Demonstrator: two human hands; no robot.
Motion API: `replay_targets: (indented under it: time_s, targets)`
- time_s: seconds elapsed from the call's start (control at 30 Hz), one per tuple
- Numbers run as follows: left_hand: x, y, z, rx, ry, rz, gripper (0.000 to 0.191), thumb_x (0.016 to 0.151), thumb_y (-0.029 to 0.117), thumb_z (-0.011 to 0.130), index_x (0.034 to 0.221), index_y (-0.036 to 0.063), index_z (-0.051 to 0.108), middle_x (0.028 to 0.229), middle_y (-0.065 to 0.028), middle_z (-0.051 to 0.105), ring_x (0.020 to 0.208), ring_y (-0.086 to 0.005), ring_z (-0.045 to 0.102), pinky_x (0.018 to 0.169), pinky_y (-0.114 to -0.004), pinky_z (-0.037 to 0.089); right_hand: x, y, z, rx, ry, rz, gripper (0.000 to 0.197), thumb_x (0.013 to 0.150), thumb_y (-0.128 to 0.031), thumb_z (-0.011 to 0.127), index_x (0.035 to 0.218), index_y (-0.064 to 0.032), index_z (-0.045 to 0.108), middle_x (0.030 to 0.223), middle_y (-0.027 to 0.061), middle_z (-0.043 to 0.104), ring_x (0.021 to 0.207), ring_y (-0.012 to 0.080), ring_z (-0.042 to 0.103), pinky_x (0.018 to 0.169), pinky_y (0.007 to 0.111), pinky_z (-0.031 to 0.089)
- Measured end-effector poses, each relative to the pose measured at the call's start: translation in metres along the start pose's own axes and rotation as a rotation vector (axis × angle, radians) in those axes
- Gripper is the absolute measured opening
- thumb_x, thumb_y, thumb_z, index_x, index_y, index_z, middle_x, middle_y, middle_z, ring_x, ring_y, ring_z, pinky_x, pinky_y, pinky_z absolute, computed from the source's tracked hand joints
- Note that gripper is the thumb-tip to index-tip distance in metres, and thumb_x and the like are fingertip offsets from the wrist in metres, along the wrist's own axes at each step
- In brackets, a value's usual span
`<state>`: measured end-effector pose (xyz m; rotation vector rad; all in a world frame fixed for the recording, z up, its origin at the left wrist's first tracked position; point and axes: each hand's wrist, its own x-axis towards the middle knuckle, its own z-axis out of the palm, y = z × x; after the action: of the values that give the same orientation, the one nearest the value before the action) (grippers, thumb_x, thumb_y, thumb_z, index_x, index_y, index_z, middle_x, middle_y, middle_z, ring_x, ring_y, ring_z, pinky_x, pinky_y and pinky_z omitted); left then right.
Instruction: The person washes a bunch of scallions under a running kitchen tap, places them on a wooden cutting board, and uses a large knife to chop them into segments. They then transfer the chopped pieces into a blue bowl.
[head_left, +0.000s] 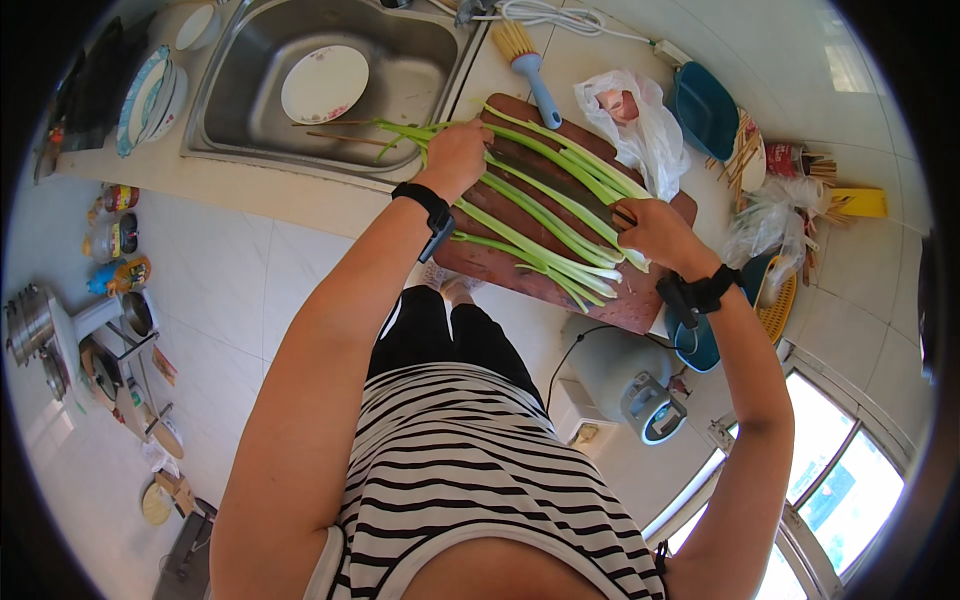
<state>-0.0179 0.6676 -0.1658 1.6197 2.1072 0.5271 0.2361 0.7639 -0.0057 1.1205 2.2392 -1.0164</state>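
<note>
Several long celery stalks (559, 217) lie side by side across a reddish-brown cutting board (517, 277). Their thin leafy ends reach over the sink's edge, while the pale ends point right. My left hand (456, 159) is closed around stalks near the thin ends. A knife with a dark blade (551, 178) lies lengthwise among the stalks, its tip end close to my left fingers; whether they touch it is hidden. My right hand (654, 231) grips the knife's black handle (624, 217), beside the pale ends.
A steel sink (397, 82) on the left holds a white plate (325, 84) and thin sticks. Behind the board are a blue-handled brush (536, 82) and a plastic bag with meat (637, 124). A teal basin (703, 111) stands farther right. A gas cylinder (622, 375) is below the counter.
</note>
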Motion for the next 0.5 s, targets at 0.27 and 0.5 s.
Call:
replay_targets:
  time_s: [0.27, 0.5]
  targets:
    - [0.000, -0.002, 0.000, -0.112, -0.064, -0.038, 0.015, 0.072, 0.016, 0.071, 0.087, 0.0143, 0.071, 0.094, -0.0046, 0.059, 0.091, -0.0281, 0.060, 0.077, -0.039, 0.048, 0.010, 0.007, 0.004, -0.209, 0.017, -0.036, 0.025, 0.072, -0.016, 0.060, 0.092, -0.0005, 0.063, 0.087, 0.0229, 0.063, 0.083, 0.0398, 0.060, 0.074, 0.043, 0.048]
    - [-0.003, 0.000, 0.005, -0.150, -0.028, -0.051, 0.013, 0.073, 0.016, 0.071, 0.086, 0.0139, 0.071, 0.090, -0.0034, 0.058, 0.089, -0.0269, 0.060, 0.075, -0.038, 0.047, 0.010, 0.012, 0.011, -0.226, -0.003, 0.009, 0.021, 0.077, -0.016, 0.057, 0.089, 0.0008, 0.063, 0.086, 0.0233, 0.063, 0.084, 0.0393, 0.061, 0.073, 0.043, 0.048]
